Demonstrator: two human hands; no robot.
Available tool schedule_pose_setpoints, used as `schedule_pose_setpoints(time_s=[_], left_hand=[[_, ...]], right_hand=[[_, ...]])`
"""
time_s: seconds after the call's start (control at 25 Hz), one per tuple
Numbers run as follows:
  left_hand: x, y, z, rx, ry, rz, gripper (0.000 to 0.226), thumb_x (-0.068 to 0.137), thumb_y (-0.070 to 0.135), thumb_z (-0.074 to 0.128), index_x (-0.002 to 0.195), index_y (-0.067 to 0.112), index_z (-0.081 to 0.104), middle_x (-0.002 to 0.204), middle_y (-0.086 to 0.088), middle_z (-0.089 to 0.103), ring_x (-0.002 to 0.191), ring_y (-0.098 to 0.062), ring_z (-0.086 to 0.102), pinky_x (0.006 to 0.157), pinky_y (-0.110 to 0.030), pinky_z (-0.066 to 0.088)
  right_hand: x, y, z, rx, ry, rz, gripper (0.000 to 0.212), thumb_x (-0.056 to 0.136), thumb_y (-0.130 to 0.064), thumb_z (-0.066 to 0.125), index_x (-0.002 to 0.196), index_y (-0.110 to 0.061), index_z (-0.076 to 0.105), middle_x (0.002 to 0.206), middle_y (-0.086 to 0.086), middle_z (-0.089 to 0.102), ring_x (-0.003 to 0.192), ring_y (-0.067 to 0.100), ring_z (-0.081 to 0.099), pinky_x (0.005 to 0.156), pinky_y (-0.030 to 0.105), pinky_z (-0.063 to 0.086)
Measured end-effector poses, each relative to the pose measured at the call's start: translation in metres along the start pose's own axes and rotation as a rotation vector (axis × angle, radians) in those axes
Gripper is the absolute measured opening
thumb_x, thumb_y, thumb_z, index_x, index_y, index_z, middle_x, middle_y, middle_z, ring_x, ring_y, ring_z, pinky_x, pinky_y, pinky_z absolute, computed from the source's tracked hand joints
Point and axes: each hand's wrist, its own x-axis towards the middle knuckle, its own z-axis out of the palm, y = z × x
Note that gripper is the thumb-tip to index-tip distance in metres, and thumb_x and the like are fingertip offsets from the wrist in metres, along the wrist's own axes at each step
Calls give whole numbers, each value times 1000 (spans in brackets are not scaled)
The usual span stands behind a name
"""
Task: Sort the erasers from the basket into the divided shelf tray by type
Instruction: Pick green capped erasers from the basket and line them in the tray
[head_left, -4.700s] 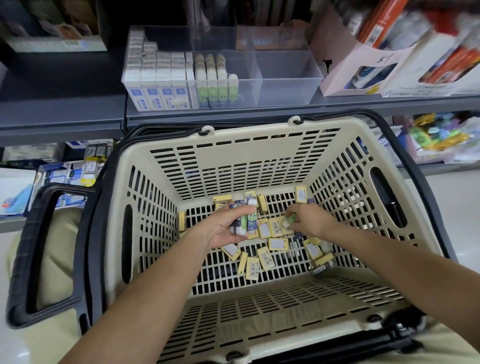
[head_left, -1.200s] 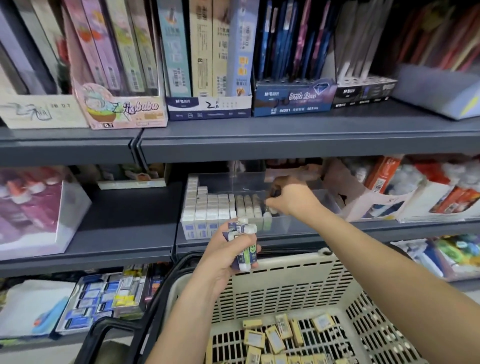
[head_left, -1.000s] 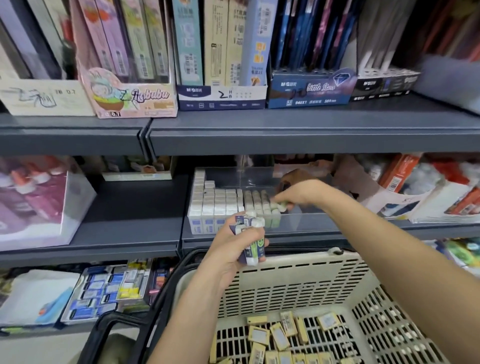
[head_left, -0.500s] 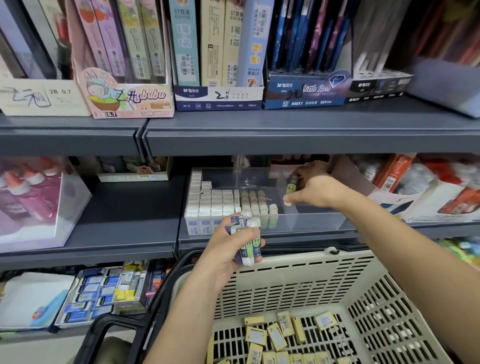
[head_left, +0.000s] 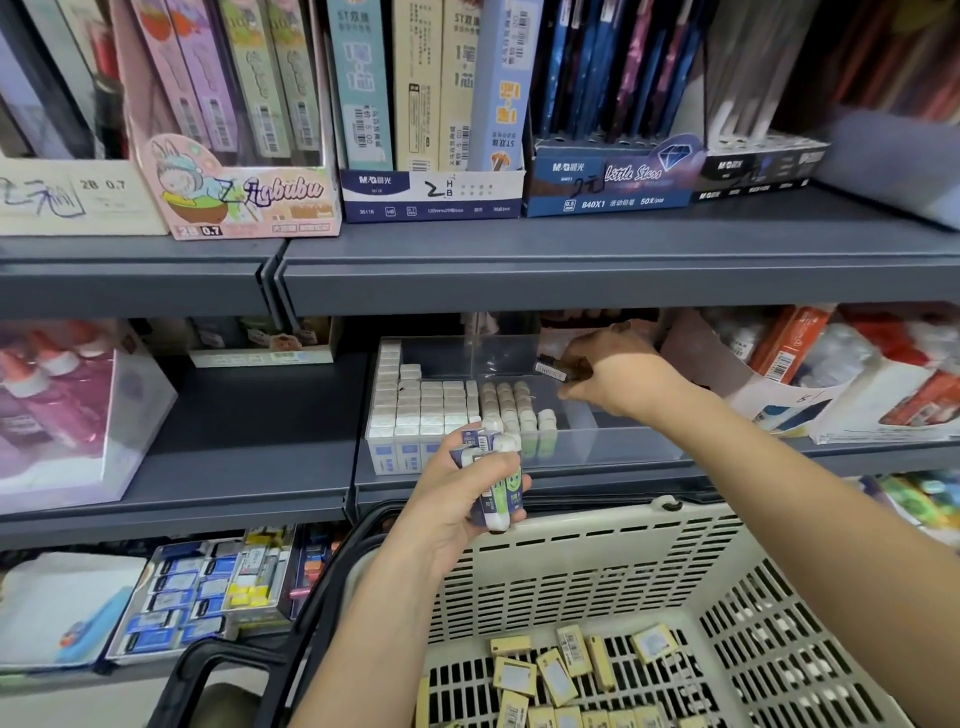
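Head view: your right hand (head_left: 615, 382) pinches 1 dark eraser (head_left: 551, 367) over the clear tray (head_left: 623, 449), just right of the green-sleeved rows (head_left: 511, 410). Lower it upright into its own section, apart from those rows, before letting go. Your left hand (head_left: 457, 506) grips a bundle of erasers (head_left: 496, 486) above the basket (head_left: 571, 561), where yellow erasers (head_left: 550, 673) lie on its floor.

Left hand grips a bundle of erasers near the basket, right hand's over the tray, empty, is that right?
Not empty: in the head view the right hand pinches a small dark eraser over the tray. The left hand does grip a bundle of erasers near the basket.
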Motion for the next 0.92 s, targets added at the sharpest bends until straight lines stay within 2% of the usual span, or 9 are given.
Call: schedule_pose_setpoints(time_s=[0.16,0.24,0.32,0.44,0.64,0.76,0.84,0.92], left_hand=[[1,-1,-2,-14,-6,-2,39,80,0,67,113,16,54,88,-12,66,75,-26,70,51,-31,53],[1,-1,-2,-18,-6,-2,39,79,1,68,112,16,54,88,-11,67,76,-27,70,51,-31,53],[1,-1,-2,-22,-8,-3,40,79,1,68,113,16,54,90,-12,66,77,-27,70,51,-31,53],[1,-1,-3,-23,-14,-3,41,79,1,68,115,15,54,90,-12,66,76,-27,71,51,-31,53],[2,-2,-5,-23,-21,-1,41,79,1,69,115,15,55,87,-10,68,77,-27,71,51,-31,53],[4,-3,-6,-24,-28,1,38,78,2,69,111,15,56,79,-7,70,77,-27,70,51,-31,53],[4,-3,-5,-26,-28,2,36,79,2,69,110,15,56,78,-7,70,77,-28,70,51,-31,53],[4,-4,-5,-34,-25,0,38,79,1,69,112,15,56,81,-8,69,76,-28,70,50,-31,52]], right_hand=[[0,-3,3,73,-52,-51,32,91,-24,53,123,-21,59,128,4,58,109,27,53,87,25,40],[-3,-4,4,114,-54,-60,34,93,-18,48,126,-18,56,131,8,55,110,28,53,90,26,41],[-5,-4,2,170,-14,-33,31,90,-20,54,121,-15,59,124,8,59,106,26,56,91,27,43],[-4,-5,-1,256,41,44,22,83,-24,66,101,-13,67,103,4,69,94,21,61,86,26,47],[0,-7,-8,224,109,57,18,82,-28,65,93,-14,70,96,3,70,93,21,62,88,26,48],[5,-9,-11,151,-16,98,28,84,-39,63,88,-13,71,88,4,71,87,20,64,82,27,50],[6,-16,-5,83,-142,90,34,84,-45,61,77,-13,70,78,1,68,78,19,61,70,23,46],[6,-22,5,77,-221,67,38,86,-47,58,74,-12,66,75,3,64,75,20,59,67,23,43]])
